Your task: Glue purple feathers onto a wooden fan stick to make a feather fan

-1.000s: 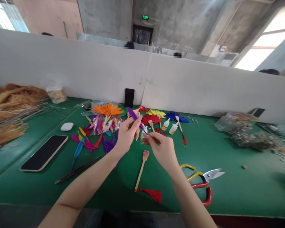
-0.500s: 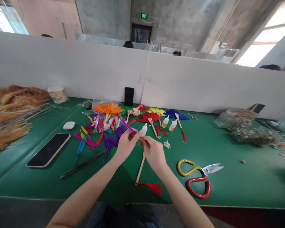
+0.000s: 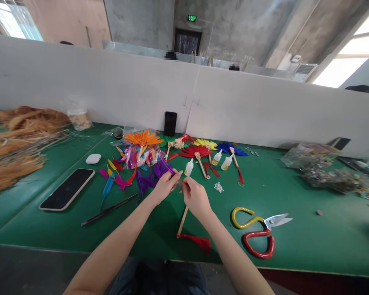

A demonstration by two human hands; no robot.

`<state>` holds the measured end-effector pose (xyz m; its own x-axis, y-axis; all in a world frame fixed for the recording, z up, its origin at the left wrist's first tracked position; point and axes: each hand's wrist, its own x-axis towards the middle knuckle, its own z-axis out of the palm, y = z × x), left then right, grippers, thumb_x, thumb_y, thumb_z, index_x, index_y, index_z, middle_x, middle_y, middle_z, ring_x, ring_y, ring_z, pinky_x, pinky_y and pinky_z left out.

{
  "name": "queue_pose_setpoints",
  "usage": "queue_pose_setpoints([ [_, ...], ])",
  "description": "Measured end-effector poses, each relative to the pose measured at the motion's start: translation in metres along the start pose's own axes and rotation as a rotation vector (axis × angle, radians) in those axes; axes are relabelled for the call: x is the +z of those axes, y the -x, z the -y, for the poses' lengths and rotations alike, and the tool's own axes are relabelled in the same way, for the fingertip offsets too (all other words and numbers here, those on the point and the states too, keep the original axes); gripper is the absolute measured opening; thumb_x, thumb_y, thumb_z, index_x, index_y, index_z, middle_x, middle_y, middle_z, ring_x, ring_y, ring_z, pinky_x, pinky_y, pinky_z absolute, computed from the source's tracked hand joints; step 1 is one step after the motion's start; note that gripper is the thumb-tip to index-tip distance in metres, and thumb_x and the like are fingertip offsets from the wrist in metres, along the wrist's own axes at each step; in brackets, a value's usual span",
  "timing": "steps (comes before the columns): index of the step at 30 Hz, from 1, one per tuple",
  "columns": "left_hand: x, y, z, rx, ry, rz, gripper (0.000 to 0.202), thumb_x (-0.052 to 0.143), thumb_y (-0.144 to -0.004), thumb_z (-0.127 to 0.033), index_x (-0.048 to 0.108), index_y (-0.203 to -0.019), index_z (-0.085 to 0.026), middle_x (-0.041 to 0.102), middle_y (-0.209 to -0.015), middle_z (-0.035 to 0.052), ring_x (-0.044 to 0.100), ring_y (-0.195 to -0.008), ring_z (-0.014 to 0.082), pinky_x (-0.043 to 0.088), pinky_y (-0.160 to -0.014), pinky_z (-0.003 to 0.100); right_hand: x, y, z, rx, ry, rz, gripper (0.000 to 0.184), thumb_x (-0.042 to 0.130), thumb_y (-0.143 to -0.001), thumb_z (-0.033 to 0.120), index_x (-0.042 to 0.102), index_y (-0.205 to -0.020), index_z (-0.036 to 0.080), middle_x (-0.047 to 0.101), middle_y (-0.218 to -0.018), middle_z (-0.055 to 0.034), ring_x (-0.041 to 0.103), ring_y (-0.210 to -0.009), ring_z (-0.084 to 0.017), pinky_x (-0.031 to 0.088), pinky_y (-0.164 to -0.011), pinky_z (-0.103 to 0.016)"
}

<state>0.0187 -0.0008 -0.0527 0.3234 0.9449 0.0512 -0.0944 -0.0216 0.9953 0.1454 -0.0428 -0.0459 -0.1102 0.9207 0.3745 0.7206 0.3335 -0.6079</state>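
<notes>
A purple feather [image 3: 167,166] is pinched in my left hand [image 3: 165,187], its tip pointing up and away to the left. My right hand [image 3: 197,196] has its fingers closed together at the feather's near end; what lies between those fingertips is too small to make out. Under my right hand a thin wooden stick [image 3: 182,223] lies on the table, its upper end hidden by the hand. From its lower end runs a red tassel [image 3: 199,242]. Loose purple feathers [image 3: 145,181] lie left of my left hand. A white glue bottle [image 3: 189,167] stands just beyond my fingers.
Scissors [image 3: 261,231] with yellow and red handles lie at right. Small feather fans, such as the red one [image 3: 196,152], line the back. White beads [image 3: 218,187], tweezers [image 3: 109,209] and a phone [image 3: 67,190] lie on the green table [image 3: 295,196]. A white partition [image 3: 135,90] stands behind.
The whole view has shifted slightly. My hands stay close together on the feather, and the glue bottle behind them now shows more fully. My right fingers have curled in more.
</notes>
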Motion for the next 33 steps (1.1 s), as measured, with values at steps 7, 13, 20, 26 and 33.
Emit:
queue_pose_setpoints([
  [7, -0.003, 0.006, -0.008, 0.021, -0.074, 0.131, 0.03, 0.051, -0.084, -0.044, 0.045, -0.072, -0.017, 0.038, -0.049, -0.0079, 0.036, -0.044, 0.0057, 0.027, -0.044, 0.019, -0.013, 0.0, -0.004, 0.329, -0.874, 0.324, 0.031, 0.054, -0.08, 0.048, 0.05, -0.068, 0.019, 0.059, -0.054, 0.0014, 0.058, -0.049, -0.013, 0.045, -0.048, -0.023],
  [13, -0.001, 0.012, -0.013, 0.001, -0.092, 0.219, 0.031, 0.049, -0.084, -0.046, 0.043, -0.073, -0.018, 0.038, -0.051, -0.0073, 0.036, -0.045, 0.0068, 0.027, -0.045, 0.02, -0.018, 0.004, -0.014, 0.448, -1.195, 0.472, 0.031, 0.066, -0.073, 0.045, 0.058, -0.07, 0.015, 0.06, -0.053, 0.0017, 0.056, -0.043, -0.008, 0.043, -0.046, -0.019],
  [20, 0.0, 0.008, -0.011, 0.061, -0.229, 0.088, 0.034, 0.048, -0.084, -0.046, 0.045, -0.065, -0.018, 0.038, -0.047, -0.0068, 0.037, -0.043, 0.0076, 0.029, -0.045, 0.02, -0.005, 0.005, -0.015, 0.379, -0.875, 0.179, 0.035, 0.064, -0.073, 0.049, 0.057, -0.063, 0.017, 0.061, -0.049, -0.0001, 0.058, -0.044, -0.013, 0.044, -0.044, -0.022],
  [26, -0.002, 0.006, -0.007, 0.117, -0.246, -0.031, 0.036, 0.048, -0.084, -0.045, 0.043, -0.061, -0.018, 0.038, -0.045, -0.0069, 0.04, -0.041, 0.0077, 0.034, -0.046, 0.02, -0.002, 0.002, -0.009, 0.292, -0.588, 0.033, 0.025, 0.062, -0.076, 0.041, 0.058, -0.065, 0.02, 0.067, -0.059, -0.0046, 0.064, -0.056, -0.019, 0.05, -0.056, -0.029],
  [33, -0.003, 0.006, -0.009, 0.108, -0.294, -0.101, 0.034, 0.05, -0.084, -0.044, 0.045, -0.063, -0.018, 0.04, -0.043, -0.007, 0.04, -0.039, 0.0073, 0.033, -0.043, 0.019, -0.004, 0.003, -0.004, 0.115, -0.351, 0.068, 0.032, 0.042, -0.09, 0.038, 0.052, -0.065, 0.02, 0.062, -0.054, -0.0011, 0.06, -0.051, -0.015, 0.044, -0.053, -0.024],
])
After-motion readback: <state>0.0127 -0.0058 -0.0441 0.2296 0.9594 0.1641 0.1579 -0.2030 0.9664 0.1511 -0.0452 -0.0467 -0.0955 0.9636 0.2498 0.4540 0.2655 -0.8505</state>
